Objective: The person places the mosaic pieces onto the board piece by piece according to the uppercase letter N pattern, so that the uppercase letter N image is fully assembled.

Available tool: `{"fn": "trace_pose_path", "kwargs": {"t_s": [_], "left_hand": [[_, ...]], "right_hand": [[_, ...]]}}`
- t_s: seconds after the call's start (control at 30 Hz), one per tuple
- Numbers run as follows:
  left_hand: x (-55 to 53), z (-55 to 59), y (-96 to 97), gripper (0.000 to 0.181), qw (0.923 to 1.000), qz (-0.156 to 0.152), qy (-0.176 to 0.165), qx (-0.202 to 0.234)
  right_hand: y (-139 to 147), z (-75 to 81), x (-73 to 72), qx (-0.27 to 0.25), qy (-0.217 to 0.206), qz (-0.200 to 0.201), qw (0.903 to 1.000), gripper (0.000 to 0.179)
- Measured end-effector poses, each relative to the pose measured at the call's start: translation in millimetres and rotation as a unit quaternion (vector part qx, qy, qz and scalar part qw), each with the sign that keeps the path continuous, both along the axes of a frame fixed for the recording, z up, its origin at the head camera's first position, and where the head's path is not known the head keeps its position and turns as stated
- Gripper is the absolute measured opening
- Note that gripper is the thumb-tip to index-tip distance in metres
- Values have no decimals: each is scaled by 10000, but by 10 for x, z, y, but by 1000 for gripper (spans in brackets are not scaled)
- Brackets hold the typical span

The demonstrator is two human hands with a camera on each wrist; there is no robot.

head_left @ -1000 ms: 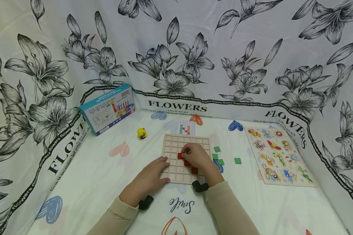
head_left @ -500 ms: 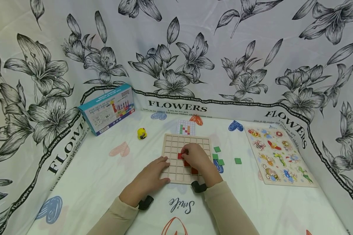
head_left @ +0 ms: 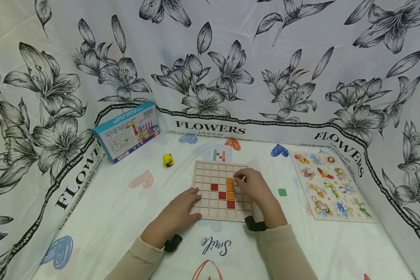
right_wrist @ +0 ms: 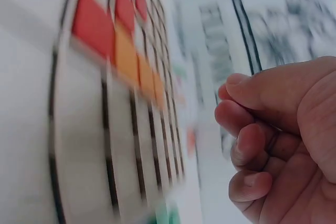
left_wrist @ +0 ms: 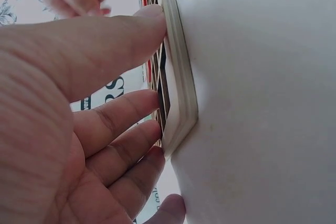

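A wooden grid board (head_left: 209,212) lies flat in the middle of the table. Three red tiles (head_left: 222,195) run diagonally across its cells, and three orange tiles (head_left: 230,188) form a column beside them. My left hand (head_left: 176,208) rests at the board's near left corner, thumb by the front edge and fingers extended over the left side. Over the right part of the board hovers my right hand (head_left: 253,186), fingers curled and thumb meeting the index finger. Nothing shows between those fingertips in the right wrist view. One green tile (head_left: 282,192) lies to the right on the cloth.
Behind the board is a small pattern card (head_left: 220,151) with coloured squares. A yellow toy duck (head_left: 168,160) sits at the back left, with a blue and white box (head_left: 127,132) beyond it. An insect puzzle board (head_left: 330,186) lies at the right.
My right hand has moved right from the upper red tile, uncovering the orange column. It now covers the spot where several green tiles showed beside the board. My left hand stays put.
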State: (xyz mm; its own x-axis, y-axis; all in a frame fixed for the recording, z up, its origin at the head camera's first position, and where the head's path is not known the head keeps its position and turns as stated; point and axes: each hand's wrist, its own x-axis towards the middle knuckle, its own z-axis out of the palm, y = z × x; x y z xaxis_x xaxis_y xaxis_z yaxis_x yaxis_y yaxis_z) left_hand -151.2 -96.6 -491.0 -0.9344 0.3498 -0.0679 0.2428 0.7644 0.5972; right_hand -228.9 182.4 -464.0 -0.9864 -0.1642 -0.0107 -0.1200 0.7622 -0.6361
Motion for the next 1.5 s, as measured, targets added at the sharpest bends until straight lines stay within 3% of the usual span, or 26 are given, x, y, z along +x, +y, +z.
{"fn": "trace_pose_path", "kwargs": {"t_s": [0.23,0.47,0.67,1.0,1.5], "left_hand": [[-2,-13,-4,62,10000,21,31,1],[-3,-20,1,61,10000,29,42,15],[2,-20,-24,61,10000,38,52,29],[-20,-34,-6,62,10000,73,2,24],[-20,-41,5,61,9991,360,-176,121]], "right_hand": [[861,-79,44,283,-437,-1001,9936,28],[1367,-177,210,739,-848,-1385,9840,35],[1421,-246,239,678,-1069,-1305,9833,40],[1450,-226,289,575,-978,-1222,9860,32],[1473,-224,329,293,-979,-1635,9812,20]]}}
